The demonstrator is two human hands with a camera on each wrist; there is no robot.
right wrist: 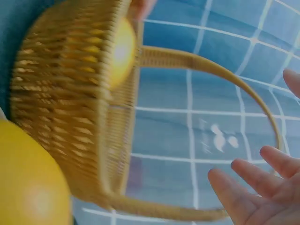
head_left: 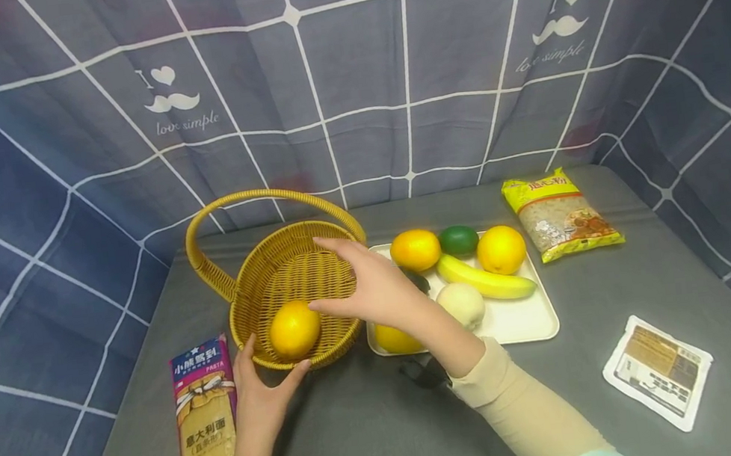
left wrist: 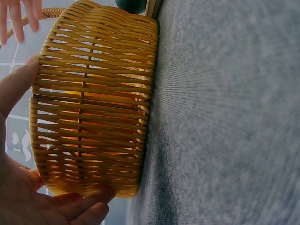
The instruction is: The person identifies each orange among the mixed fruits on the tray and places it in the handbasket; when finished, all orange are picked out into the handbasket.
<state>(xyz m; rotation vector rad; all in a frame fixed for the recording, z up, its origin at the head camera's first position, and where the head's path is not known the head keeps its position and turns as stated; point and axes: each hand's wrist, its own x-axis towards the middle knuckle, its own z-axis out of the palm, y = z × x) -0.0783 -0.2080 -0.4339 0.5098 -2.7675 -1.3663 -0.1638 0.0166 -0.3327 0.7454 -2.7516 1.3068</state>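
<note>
A wicker basket (head_left: pixel 296 270) with a tall arched handle stands at the left on the grey cloth. Inside it, near the front rim, lies an orange (head_left: pixel 294 330). My left hand (head_left: pixel 259 394) holds the basket's near left side; the left wrist view shows its thumb at the rim and fingers curved along the outer weave (left wrist: pixel 93 108). Above the basket's right part, my right hand (head_left: pixel 372 284) hovers with thumb and fingers spread and nothing between them. A white tray (head_left: pixel 526 326) of fruit sits to the right, partly hidden by my right forearm.
The tray carries a banana (head_left: pixel 490 281), another orange (head_left: pixel 501 250), an orange-yellow fruit (head_left: pixel 415 250), a green fruit (head_left: pixel 459 241), a pale fruit (head_left: pixel 461 305) and a yellow fruit (head_left: pixel 396 339). A pasta pack (head_left: pixel 206 434), a yellow food bag (head_left: pixel 560 213) and a white packet (head_left: pixel 658 373) lie around.
</note>
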